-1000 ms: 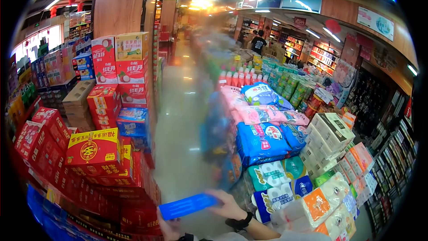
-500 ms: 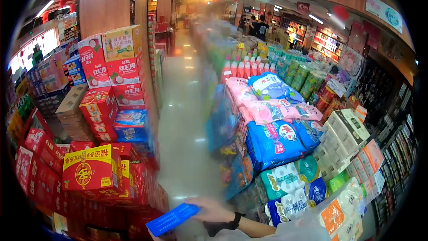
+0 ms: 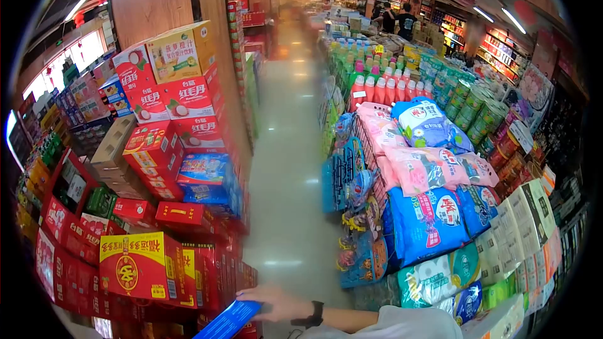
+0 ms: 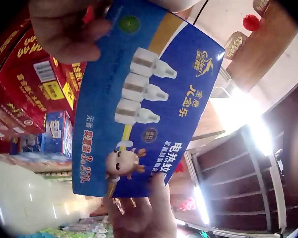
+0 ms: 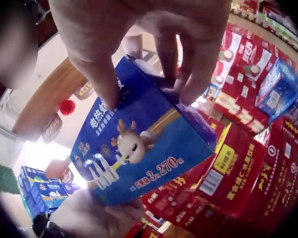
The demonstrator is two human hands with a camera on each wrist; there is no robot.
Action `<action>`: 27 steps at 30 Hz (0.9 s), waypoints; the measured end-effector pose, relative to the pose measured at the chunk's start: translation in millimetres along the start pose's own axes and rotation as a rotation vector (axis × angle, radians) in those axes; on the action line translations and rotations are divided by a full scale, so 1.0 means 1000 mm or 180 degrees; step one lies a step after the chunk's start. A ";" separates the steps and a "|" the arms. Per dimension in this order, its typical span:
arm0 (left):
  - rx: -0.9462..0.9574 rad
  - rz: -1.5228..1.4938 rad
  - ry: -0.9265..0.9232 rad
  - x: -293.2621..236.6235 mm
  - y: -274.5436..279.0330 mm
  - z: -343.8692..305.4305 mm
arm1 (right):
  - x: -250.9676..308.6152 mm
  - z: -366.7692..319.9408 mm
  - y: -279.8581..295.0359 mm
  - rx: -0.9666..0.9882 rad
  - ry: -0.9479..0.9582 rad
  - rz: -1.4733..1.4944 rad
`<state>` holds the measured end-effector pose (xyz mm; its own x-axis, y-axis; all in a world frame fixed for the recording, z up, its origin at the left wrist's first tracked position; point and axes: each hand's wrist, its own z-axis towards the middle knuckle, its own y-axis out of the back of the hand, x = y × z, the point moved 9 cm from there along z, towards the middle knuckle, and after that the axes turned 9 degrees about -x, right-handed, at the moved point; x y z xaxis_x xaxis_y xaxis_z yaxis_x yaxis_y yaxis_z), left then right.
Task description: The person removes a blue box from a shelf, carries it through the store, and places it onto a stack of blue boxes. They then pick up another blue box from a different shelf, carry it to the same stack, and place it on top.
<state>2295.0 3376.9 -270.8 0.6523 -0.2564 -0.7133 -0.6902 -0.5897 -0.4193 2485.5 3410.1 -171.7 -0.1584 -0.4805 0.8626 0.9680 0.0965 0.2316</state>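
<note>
Item: blue carton of mosquito-repellent refills, flat, with one broad face printed with three small bottles and a cartoon figure. Location: low in front of the person, just beside the stacked red cartons on the left of the shop aisle. Right hand, with a black wrist strap behind it: thumb and fingers pinch one short end of the carton. Left hand: closed on the opposite end, fingers lapped over the edge. The grip is at the two ends only and leaves both broad faces uncovered, presumably so that the print can be read. The carton is tilted; whether it touches the stack cannot be told. Adjacent: bagged tissue and toilet-roll packs across the aisle, well apart from both hands.
</note>
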 end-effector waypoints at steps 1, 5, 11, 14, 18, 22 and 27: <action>-0.0018 0.0002 -0.0014 -0.001 -0.004 0.003 | -0.003 0.007 -0.004 0.0095 0.0003 0.0108; -0.0083 -0.0027 -0.0087 -0.009 -0.019 0.014 | -0.007 0.027 -0.030 0.0413 0.0083 0.0443; -0.0050 -0.0142 -0.0190 -0.023 -0.020 0.022 | -0.004 0.043 -0.051 0.0482 0.0172 0.0528; -0.0031 -0.0227 -0.0256 -0.035 -0.012 0.020 | 0.005 0.046 -0.060 0.0464 0.0164 0.0517; -0.0045 -0.0474 -0.0366 -0.052 0.007 0.015 | 0.017 0.050 -0.076 0.0448 0.0409 0.0357; -0.0255 -0.0812 -0.0549 -0.072 0.039 0.005 | 0.037 0.054 -0.081 0.0393 0.0609 0.0138; -0.0503 -0.1542 -0.0868 -0.095 0.096 -0.018 | 0.019 0.058 -0.100 0.0422 0.0259 0.0067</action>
<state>2172.9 3330.9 -233.1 0.7634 0.2657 -0.5887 -0.2642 -0.7032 -0.6601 2374.8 3441.7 -152.4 -0.1169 -0.5456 0.8299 0.9359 0.2190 0.2758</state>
